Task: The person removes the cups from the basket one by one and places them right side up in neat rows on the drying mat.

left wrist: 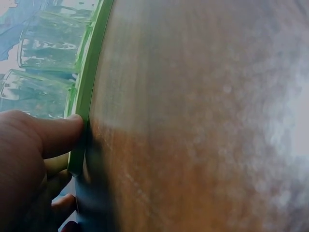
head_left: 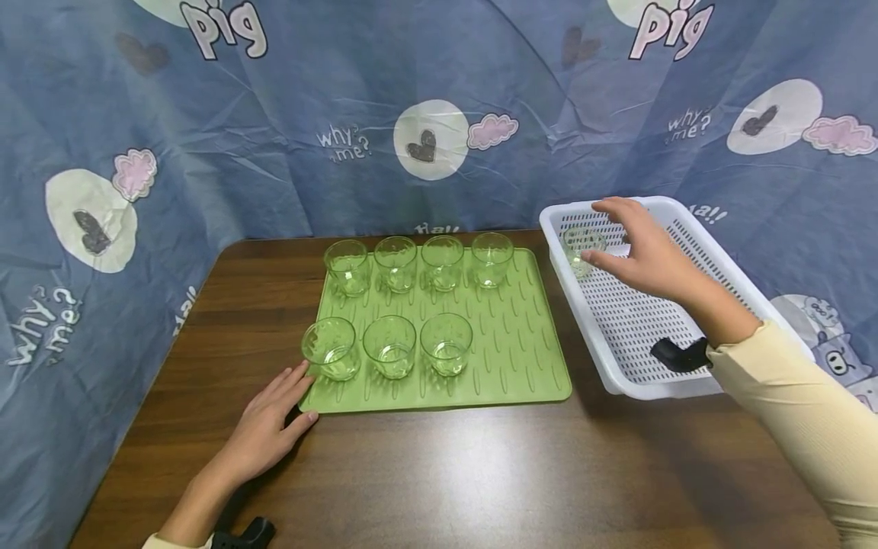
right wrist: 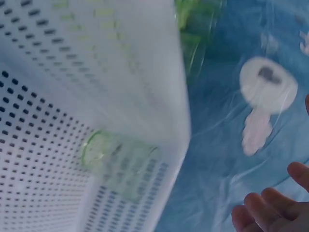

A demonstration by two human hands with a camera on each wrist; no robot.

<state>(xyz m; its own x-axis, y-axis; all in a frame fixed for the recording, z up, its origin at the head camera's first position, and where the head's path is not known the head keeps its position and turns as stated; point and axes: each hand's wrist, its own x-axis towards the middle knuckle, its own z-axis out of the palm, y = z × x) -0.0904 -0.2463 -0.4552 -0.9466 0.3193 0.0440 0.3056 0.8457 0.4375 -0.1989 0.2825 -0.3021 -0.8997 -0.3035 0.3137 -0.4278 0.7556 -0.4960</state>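
Note:
Over the white basket (head_left: 617, 335) my right hand (head_left: 641, 255) hovers with fingers spread, holding nothing. A clear glass cup (head_left: 583, 248) stands in the basket's far left corner, just beyond the thumb. My left hand (head_left: 270, 427) lies at the front left corner of the green drying mat (head_left: 521, 358), its thumb and fingertips touching the mat's edge. Seven-odd is too fine a tally: several clear glass cups stand upright on the mat in two rows, with a front-left cup (head_left: 331, 351) nearest the left fingers and a far-right cup (head_left: 491, 259) nearest the basket.
The brown wooden table (head_left: 439, 473) carries the mat and the basket, which stands at the mat's right. A blue printed cloth (head_left: 274, 152) hangs behind the table and along its left side.

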